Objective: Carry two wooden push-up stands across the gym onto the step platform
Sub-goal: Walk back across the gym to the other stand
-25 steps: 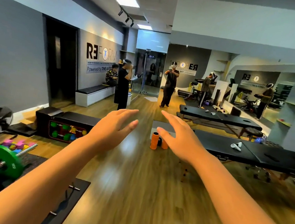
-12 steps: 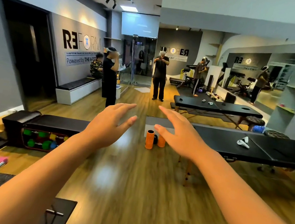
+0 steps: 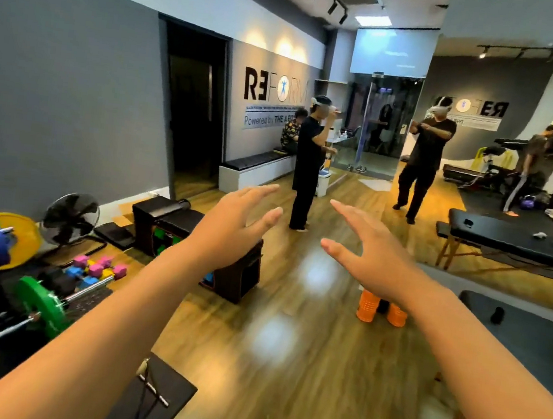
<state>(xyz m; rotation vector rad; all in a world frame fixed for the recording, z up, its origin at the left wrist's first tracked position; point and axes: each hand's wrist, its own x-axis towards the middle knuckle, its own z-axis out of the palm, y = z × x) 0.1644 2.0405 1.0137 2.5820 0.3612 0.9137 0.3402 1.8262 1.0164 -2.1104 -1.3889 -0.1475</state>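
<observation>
My left hand (image 3: 232, 225) and my right hand (image 3: 370, 251) are stretched out in front of me over the wooden floor, palms facing each other, fingers straight and spread. Neither hand holds anything. I see no wooden push-up stands in this view. A black box-like bench (image 3: 170, 221) with coloured items inside stands on the floor beyond my left hand; I cannot tell if it is the step platform.
Two orange foam rollers (image 3: 369, 304) stand beside a black massage table (image 3: 530, 331) on the right. A barbell with a green plate (image 3: 40, 306), dumbbells (image 3: 96, 269) and a fan (image 3: 71, 217) crowd the left. Two people (image 3: 307, 164) stand ahead on the floor.
The view has swung left and moved forward. The weights and fan came into sight, the massage tables slid right, and the people look nearer. Both hands stay outstretched and empty.
</observation>
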